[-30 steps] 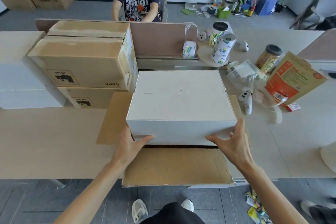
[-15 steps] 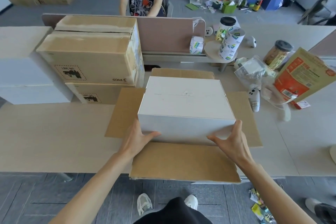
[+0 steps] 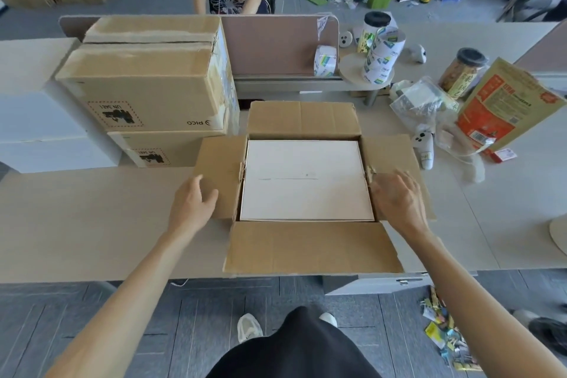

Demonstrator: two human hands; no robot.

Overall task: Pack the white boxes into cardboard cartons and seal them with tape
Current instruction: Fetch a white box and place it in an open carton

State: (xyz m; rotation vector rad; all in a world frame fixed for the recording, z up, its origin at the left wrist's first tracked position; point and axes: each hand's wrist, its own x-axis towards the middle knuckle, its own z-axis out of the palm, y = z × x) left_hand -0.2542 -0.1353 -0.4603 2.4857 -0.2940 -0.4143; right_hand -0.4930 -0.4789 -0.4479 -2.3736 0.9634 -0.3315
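I am looking down at the white box, which is sitting fully inside the open carton, its top lying just under the carton's rim. It is filling the opening almost wall to wall, so I judge it is seated and needing no more pushing. Its lid is showing plain and matte, with a faint seam line and one small mark.

All four of the carton's flaps are lying splayed outward, which is keeping the mouth free. My left hand is resting palm down at the outer edge of the carton's left flap, fingers relaxed and slightly apart, thumb reaching onto the cardboard, pinching nothing. My right hand is lying on the carton's right flap, fingers spread, tips near the carton's inner wall. I am reading both as placed to fold these side flaps in.

The tape rolls are waiting beyond the carton's far right corner, and sealed cartons are standing stacked off the carton's far left corner.
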